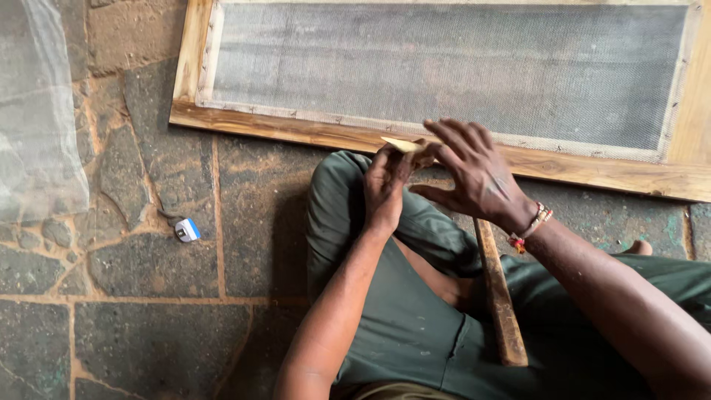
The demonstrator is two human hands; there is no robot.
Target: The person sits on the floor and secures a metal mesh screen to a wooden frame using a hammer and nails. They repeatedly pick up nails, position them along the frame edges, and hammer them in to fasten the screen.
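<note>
A small pale sliver point(401, 144), wood by the look of it, is pinched between the fingertips of the left hand point(385, 185), which is curled nearly closed around it. The right hand point(474, 174) is held spread, fingers loose and well apart, with its fingertips touching or just beside the far end of the sliver; whether it grips cannot be told. A beaded band point(532, 226) is worn at the right wrist.

Step judged: the sliver is being handled or readied between both hands, above the knee, not yet applied to anything. A next move would seem to call for a firm pinch and a steady aim.

Both hands are held over the green trousers point(415, 326) of the seated person. A wooden stick point(500, 296) is laid across the lap, below the right wrist. Just beyond the hands, a wooden frame point(296, 132) with grey mesh point(444, 67) lies on the stone floor point(148, 281). A small white-and-blue object point(187, 230) is noted well apart to the left, and clear sheeting point(37, 111) at the left edge.
</note>
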